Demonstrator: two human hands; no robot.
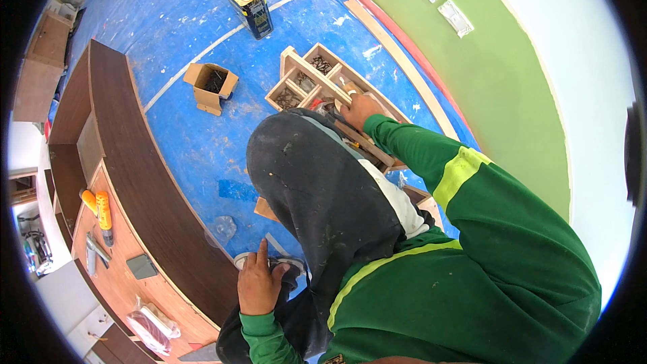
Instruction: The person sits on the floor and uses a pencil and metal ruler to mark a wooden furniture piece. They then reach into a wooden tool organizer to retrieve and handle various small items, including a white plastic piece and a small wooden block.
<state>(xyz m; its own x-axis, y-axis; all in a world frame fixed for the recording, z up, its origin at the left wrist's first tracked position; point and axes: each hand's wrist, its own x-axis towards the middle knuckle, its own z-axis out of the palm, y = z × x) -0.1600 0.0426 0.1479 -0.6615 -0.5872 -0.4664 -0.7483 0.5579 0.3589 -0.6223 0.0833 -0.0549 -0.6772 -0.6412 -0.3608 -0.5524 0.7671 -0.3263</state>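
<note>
My right hand [362, 110] reaches into a wooden toolbox [377, 98] with divided compartments. Its fingers look bent together among the tools, and what they grip, if anything, is hidden. The left compartments hold dark screws or nails [321, 65]. Several tools, partly covered by my knee, lie in the near part. My left hand [260, 284] is low at the left, beside my dark-trousered leg [303, 175]. Its index finger stretches out and the thumb stands apart, with nothing seen in it.
An opened cardboard box [207, 104] of dark screws and a rectangular metal can [248, 3] stand on the blue floor covering. A dark wooden cabinet [145, 182] lies at the left, bearing a yellow drill [103, 212], a grey-handled tool [94, 253] and a phone-like slab [141, 267]. A green wall [485, 74] bounds the right.
</note>
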